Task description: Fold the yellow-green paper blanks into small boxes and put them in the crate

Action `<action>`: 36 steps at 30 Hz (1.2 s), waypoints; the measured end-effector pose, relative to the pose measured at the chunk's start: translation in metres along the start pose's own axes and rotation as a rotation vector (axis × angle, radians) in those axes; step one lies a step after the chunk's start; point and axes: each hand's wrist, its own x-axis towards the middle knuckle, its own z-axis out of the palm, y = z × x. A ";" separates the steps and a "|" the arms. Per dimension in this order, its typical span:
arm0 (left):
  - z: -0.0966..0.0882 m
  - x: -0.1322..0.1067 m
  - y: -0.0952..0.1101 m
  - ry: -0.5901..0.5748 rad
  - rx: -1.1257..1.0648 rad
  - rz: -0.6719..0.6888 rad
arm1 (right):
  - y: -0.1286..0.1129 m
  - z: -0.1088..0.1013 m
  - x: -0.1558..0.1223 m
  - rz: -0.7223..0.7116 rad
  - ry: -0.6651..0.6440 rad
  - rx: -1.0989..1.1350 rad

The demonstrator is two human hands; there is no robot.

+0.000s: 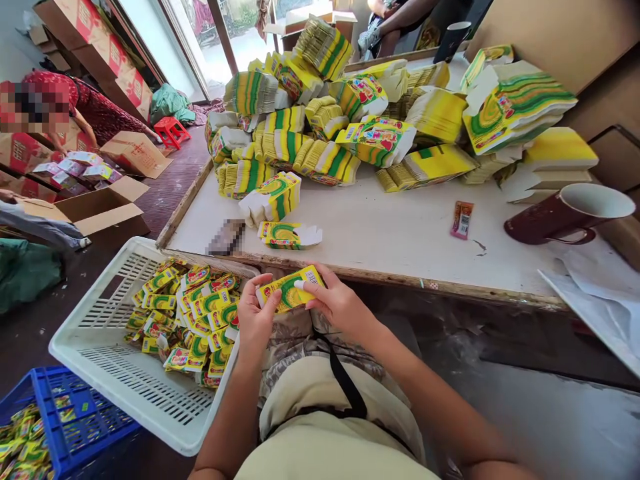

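Between both hands, above my lap, is a small yellow and green carton (290, 289). My left hand (257, 310) grips its left end, thumb on the front face. At the right end my right hand (333, 300) pinches it, with a white cover on one fingertip. Just beyond, on the table, lies a single carton with an open white flap (287, 235). Behind that one sits a short stack of flattened cartons (275, 198). To the left of my left hand, a white plastic basket (83, 333) holds many filled-looking yellow packets (200, 313).
Heaped bundles of flat cartons (300, 143) cover the table's (400, 227) far side. A maroon mug (535, 217) lies tilted in view at right, near a small sachet (461, 220). A blue crate (75, 417) stands lower left. Another person (100, 110) bends over boxes at far left.
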 end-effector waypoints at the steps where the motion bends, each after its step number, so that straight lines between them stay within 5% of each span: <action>1: 0.000 0.002 0.001 0.006 -0.039 -0.019 | 0.000 -0.006 0.002 -0.008 -0.033 0.016; 5: -0.003 0.010 0.003 -0.050 -0.171 -0.125 | 0.000 -0.020 0.008 -0.028 -0.132 0.088; 8: -0.006 0.014 0.004 -0.096 -0.197 -0.175 | 0.002 -0.013 0.009 -0.003 -0.079 0.088; 13: -0.008 0.011 0.005 -0.043 -0.219 -0.143 | 0.001 0.005 0.009 0.030 -0.004 0.167; 19: -0.016 0.008 0.007 -0.072 -0.007 -0.061 | -0.010 0.016 0.016 0.240 0.100 0.297; 21: -0.035 0.013 0.009 0.083 0.180 0.060 | -0.006 0.022 0.024 0.198 0.047 0.300; 25: -0.101 0.028 0.006 0.597 0.679 0.302 | 0.024 0.033 0.059 0.238 0.096 0.149; 28: -0.136 0.035 -0.003 0.717 0.922 0.300 | 0.050 0.040 0.092 0.359 0.054 -0.129; 31: -0.127 0.035 -0.017 0.518 0.810 0.267 | 0.067 0.047 0.112 0.419 -0.040 -0.267; 36: -0.055 0.034 -0.040 0.081 0.245 0.065 | 0.066 0.046 0.114 0.445 -0.031 -0.292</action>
